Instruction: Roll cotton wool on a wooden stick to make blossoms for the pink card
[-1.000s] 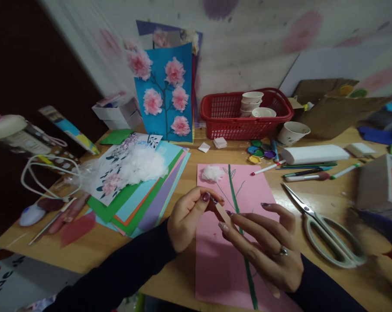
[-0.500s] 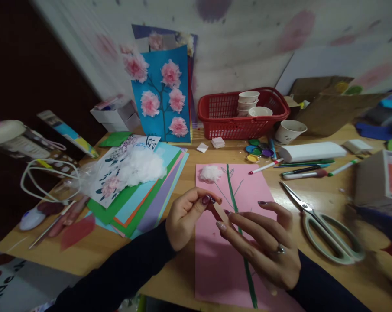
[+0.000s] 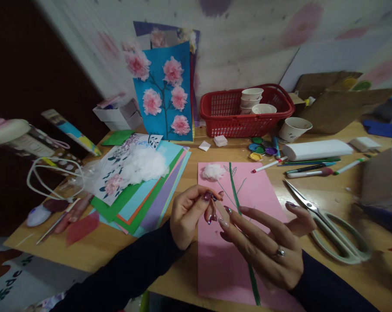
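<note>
Over a pink sheet (image 3: pixel 215 268) with a green painted stem and a white cotton tuft (image 3: pixel 212 172) at its upper left, both hands meet. My left hand (image 3: pixel 192 212) is closed in a pinch; what sits between its fingertips is too small to name. My right hand (image 3: pixel 267 242), a ring on one finger, holds a small flat wooden stick (image 3: pixel 221 210) between thumb and index finger, its other fingers spread. The stick's far end reaches my left fingertips. White cotton (image 3: pixel 147 164) lies on coloured papers (image 3: pixel 170 190) to the left.
Scissors (image 3: pixel 325 225) lie right of the pink sheet. Behind it are paint pots (image 3: pixel 256 157), markers and a red basket (image 3: pixel 221 125) with paper cups. A blue flower picture (image 3: pixel 163 95) stands at the back. A white cable (image 3: pixel 31 182) lies at the left.
The whole view has shifted slightly. More of my left fingers show below the pinch, and my right hand's outer fingers have moved a little to the right.
</note>
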Motion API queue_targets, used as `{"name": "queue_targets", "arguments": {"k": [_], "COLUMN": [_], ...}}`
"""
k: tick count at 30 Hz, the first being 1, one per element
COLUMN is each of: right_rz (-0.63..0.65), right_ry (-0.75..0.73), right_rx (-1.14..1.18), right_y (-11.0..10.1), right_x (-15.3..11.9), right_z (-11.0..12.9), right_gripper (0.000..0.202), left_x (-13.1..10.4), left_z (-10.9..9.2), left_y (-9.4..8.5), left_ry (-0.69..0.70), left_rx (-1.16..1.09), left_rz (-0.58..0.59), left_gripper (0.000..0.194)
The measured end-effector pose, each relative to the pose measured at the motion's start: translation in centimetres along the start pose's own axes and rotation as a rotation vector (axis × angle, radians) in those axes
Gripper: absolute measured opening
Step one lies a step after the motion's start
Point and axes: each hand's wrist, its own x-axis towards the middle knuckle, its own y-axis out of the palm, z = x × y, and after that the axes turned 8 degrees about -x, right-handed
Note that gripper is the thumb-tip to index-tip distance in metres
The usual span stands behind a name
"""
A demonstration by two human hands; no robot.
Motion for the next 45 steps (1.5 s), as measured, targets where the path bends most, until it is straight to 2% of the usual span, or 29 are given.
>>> {"name": "queue_targets", "arguments": {"k": [6, 12, 21, 25, 28, 31, 34, 37, 39, 42, 45], "right_rz": [0.084, 0.012, 0.011, 0.003, 0.016, 0.027, 0.001, 0.000, -0.009, 0.007, 0.051], "right_ry": [0.025, 0.111, 0.118, 0.083, 0.042, 0.080, 0.251, 0.440, 0.475, 0.422, 0.492], "right_rx": [0.064, 0.126, 0.142, 0.159, 0.172, 0.188, 0.237, 0.353, 0.400, 0.432, 0.568], "right_y": [-0.4, -0.1, 0.9, 0.7, 0.3, 0.2, 0.6, 1.2, 1.6, 1.9, 1.8], "right_x": [0.1, 0.8, -0.8, -0.3, 0.3, 0.4, 0.0, -0.6, -0.8, -1.0, -1.0], "right_z": [-0.7, -0.6, -0.2, 0.0, 0.2, 0.5, 0.7, 0.6, 0.5, 0.3, -0.2], "right_gripper": [0.027, 0.021, 0.025, 0.020, 0.017, 0.018, 0.021, 0.024, 0.027, 0.033, 0.032], "left_x": [-0.2, -0.3, -0.5, -0.6, -0.4, -0.3, -0.2, 0.0, 0.2, 0.7, 1.0], "left_z": [-0.4, -1.0, -0.5, 0.0, 0.4, 0.4, 0.1, -0.1, 0.0, 0.1, -0.5], "left_y": [0.6, 0.8, 1.2, 1.7, 1.6, 1.3, 1.2, 1.6, 1.9, 1.9, 1.4], "left_ry": [-0.009, 0.052, 0.168, 0.242, 0.267, 0.226, 0.138, 0.072, 0.020, -0.055, -0.061], "left_rx": [0.112, 0.281, 0.480, 0.682, 0.726, 0.686, 0.523, 0.394, 0.283, 0.068, 0.139], "left_rz": [0.004, 0.038, -0.010, -0.064, -0.059, -0.029, -0.029, 0.088, 0.150, 0.080, 0.004], "left_gripper": [0.021, 0.024, 0.022, 0.025, 0.020, 0.017, 0.028, 0.030, 0.024, 0.020, 0.024]}}
